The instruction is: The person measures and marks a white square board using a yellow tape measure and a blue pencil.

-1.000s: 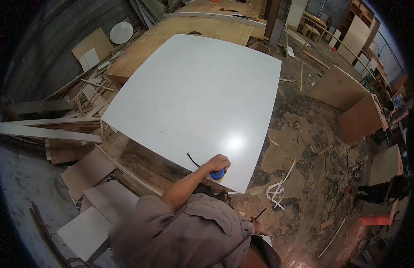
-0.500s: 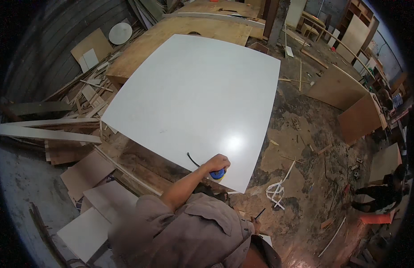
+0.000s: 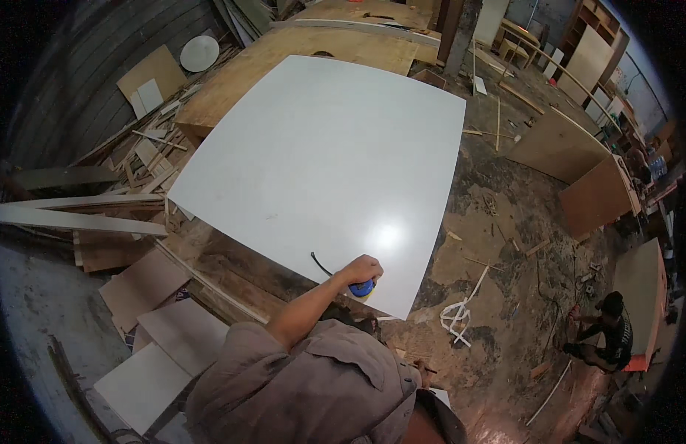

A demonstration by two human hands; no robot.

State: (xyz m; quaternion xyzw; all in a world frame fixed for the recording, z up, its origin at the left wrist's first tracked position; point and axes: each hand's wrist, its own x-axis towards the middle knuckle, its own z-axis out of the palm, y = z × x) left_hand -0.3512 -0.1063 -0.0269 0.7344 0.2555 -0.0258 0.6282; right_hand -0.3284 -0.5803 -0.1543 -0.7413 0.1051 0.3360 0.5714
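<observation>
My left hand [image 3: 363,270] is closed over a blue and yellow tape measure [image 3: 362,288] at the near edge of a large white panel [image 3: 335,148]. A black strap [image 3: 319,263] curves out onto the panel beside that hand. Low in the view, beyond the shirt, my right hand [image 3: 423,372] is partly hidden and has its fingers closed on a thin dark stick, like a pencil [image 3: 432,370]. The panel lies flat on a wooden worktable [image 3: 224,96], its near corner close to my left hand.
Board offcuts [image 3: 146,377] and long white strips [image 3: 76,218] lie to the left. A tangled white strip [image 3: 455,318] is on the dirty floor at right. Brown panels [image 3: 557,144] stand farther right. Another person [image 3: 613,333] crouches at the lower right by a leaning board [image 3: 639,288].
The pencil-like stick in my right hand has tilted down from pointing up. My left hand stays on the tape measure. The other person has shifted left and shows more fully.
</observation>
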